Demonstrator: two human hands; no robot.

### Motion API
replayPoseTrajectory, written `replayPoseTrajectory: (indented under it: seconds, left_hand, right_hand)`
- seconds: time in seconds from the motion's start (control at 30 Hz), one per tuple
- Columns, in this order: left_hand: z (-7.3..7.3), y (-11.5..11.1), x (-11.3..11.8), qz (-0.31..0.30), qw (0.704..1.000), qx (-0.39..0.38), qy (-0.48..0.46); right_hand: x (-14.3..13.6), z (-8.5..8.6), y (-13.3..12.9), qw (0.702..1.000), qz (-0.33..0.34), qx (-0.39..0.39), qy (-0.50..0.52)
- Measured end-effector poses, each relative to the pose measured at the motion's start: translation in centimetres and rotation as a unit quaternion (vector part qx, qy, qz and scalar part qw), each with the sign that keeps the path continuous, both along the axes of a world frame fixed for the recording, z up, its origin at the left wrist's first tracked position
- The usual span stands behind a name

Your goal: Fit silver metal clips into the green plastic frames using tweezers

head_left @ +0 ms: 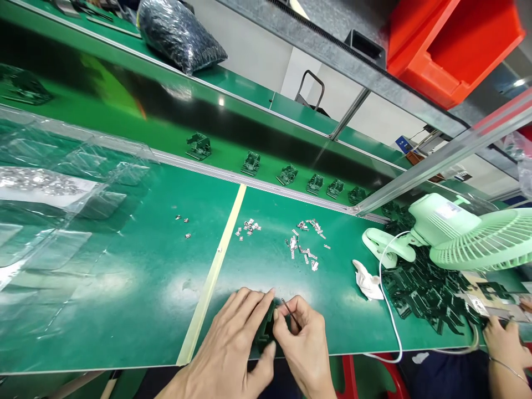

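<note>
At the front edge of the bench, my left hand holds a dark plastic part between its long fingers and thumb. Much of that part is hidden by both hands. My right hand is closed in a pinch on a thin dark rod whose end sticks out above the fingers; its kind is unclear. The right fingertips touch or nearly touch the dark part. Beyond the hands lie small silvery metal pieces and a smaller cluster of metal bits.
Several dark assembled parts stand along the back rail. Right lie a white cloth, a green clip fan with its cable, and a heap of dark parts. A co-worker's hand is far right. Clear plastic bags cover the left.
</note>
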State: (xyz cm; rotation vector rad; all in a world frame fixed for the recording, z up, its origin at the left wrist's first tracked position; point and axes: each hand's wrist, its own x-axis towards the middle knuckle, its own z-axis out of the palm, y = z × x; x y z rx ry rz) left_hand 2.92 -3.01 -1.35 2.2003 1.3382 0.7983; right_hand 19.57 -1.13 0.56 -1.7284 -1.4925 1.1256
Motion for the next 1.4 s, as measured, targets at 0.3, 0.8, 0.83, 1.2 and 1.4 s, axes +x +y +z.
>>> replayPoseTrajectory:
  seconds: [0.3, 0.8, 0.83, 1.2, 1.4]
  left_hand:
    - [2.0, 2.2, -2.5, -0.168, 0.981, -0.065, 0.075]
    - [2.3, 2.6, -2.8, -0.263, 0.956, -0.091, 0.099]
    - [2.0, 2.5, -2.9, -0.264, 0.956, -0.090, 0.095]
    - [2.4, 2.9, -2.6, -0.275, 0.940, -0.143, 0.140]
    - [1.5, 2.3, -3.3, -0.275, 0.947, -0.105, 0.124]
  right_hand:
    - [1.9, -1.7, -6.5, 0.991, -0.005, -0.025, 0.131]
    - [-0.2, -6.0, -10.5, 0.998, 0.054, 0.035, 0.026]
    - [-0.2, -6.0, -10.5, 0.997, 0.061, 0.039, 0.008]
    - [0.2, -4.5, -9.9, 0.995, 0.096, -0.034, -0.002]
    - [0.2, -2.9, -9.7, 0.982, 0.134, -0.021, -0.134]
